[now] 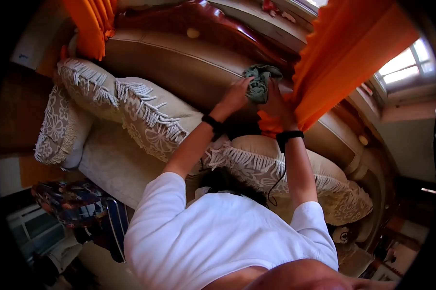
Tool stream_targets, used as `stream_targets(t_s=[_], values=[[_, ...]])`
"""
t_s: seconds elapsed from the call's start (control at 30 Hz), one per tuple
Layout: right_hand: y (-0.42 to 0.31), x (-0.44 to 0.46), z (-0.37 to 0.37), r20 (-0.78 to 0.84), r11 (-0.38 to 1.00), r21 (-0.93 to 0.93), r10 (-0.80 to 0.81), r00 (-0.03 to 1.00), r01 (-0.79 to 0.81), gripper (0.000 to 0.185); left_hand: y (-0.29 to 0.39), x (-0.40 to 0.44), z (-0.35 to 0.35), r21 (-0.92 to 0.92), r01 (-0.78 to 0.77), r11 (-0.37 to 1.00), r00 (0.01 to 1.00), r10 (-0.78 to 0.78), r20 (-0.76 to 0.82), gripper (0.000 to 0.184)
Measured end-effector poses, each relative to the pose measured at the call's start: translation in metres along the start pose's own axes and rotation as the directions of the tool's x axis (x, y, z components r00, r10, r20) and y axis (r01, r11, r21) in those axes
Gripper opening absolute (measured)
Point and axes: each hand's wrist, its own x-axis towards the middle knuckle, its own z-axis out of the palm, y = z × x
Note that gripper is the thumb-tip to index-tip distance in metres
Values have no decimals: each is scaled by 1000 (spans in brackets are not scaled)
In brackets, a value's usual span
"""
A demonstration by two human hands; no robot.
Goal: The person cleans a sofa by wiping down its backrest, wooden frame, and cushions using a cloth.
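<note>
A crumpled grey-green cloth (pixel 259 83) is bunched against the brown leather sofa back (pixel 179 60). My left hand (pixel 235 95) grips its left side, with the fingers bent into the folds. On the other side, my right hand (pixel 278 102) holds the cloth too, its fingers closed along the edge and partly in shadow. Both wrists wear black bands, and a thin dark cord hangs from the right one. Right beside my right hand falls an orange curtain (pixel 331 63).
Fringed, flower-patterned covers (pixel 152 121) lie along the sofa below my arms. Carved dark wood trim (pixel 213 17) tops the sofa back. A window (pixel 406 65) is at the upper right. A dark patterned item (pixel 68 203) rests on a metal-framed chair (pixel 116 227) at the left.
</note>
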Motion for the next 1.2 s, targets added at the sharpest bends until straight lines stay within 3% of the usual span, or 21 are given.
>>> stream_targets(t_s=[0.03, 0.17, 0.2, 0.27, 0.3, 0.33, 0.4, 0.43, 0.5, 0.53, 0.6, 0.77, 0.83, 0.9, 0.97, 1.1, 1.2], values=[[-4, 10, 6, -13, 996, -76, -56, 998, 55, 107, -15, -4, -17, 142, 50, 989, 998, -54, 25, 48], [-32, 66, 36, 37, 979, -172, -103, 994, 108, 105, -64, 6, -92, 249, 307, 919, 941, -253, -225, 25], [-43, 83, 48, 43, 978, -173, -113, 993, 119, 105, -81, 12, -114, 267, 431, 862, 899, -387, -205, 27], [-62, 117, 77, 21, 992, -84, -88, 996, 89, 101, -130, 18, -145, 335, 610, 718, 790, -516, -331, 51], [-65, 134, 97, -21, 982, -137, -133, 991, 129, 99, -156, 20, -161, 262, 649, 714, 751, -547, -370, 50], [-81, 146, 105, -15, 982, -132, -139, 990, 136, 99, -185, 25, -169, 262, 655, 708, 746, -551, -375, 50], [-122, 165, 111, -55, 967, -196, -175, 983, 162, 96, -240, 29, -173, 352, 596, 722, 686, -230, -690, 45], [-130, 174, 120, -69, 966, -186, -195, 978, 180, 92, -243, 32, -176, 348, 605, 716, 684, -244, -687, 45], [-143, 198, 140, -98, 962, -168, -235, 967, 216, 89, -248, 38, -170, 430, 618, 658, 633, -92, -769, 39], [-147, 208, 148, -150, 954, -154, -280, 948, 257, 86, -251, 38, -165, 426, 625, 654, 644, -123, -755, 39], [-159, 233, 157, -125, 958, -150, -264, 956, 245, 83, -255, 37, -165, 441, 618, 650, 600, -28, -800, 33], [-179, 246, 160, -93, 982, -29, -189, 978, 187, 69, -269, 35, -160, 419, 622, 662, 597, -54, -801, 31], [-176, 251, 140, -92, 974, -24, -226, 970, 225, 63, -262, 41, -167, 428, 620, 657, 589, -30, -808, 32], [-178, 254, 121, -87, 967, -28, -256, 963, 254, 57, -247, 36, -166, 352, 618, 703, 599, -131, -790, 31], [-182, 259, 98, -272, 796, -418, -570, 776, 438, 50, -239, 38, -166, 352, 622, 699, 602, -140, -786, 32], [-149, 258, 109, -172, 710, -574, -592, 788, 408, 48, -230, 40, -167, 331, 613, 717, 598, -148, -787, 36], [-145, 244, 122, -254, 752, -582, -528, 811, 307, 49, -232, 41, -167, 322, 607, 726, 596, -148, -789, 36]])
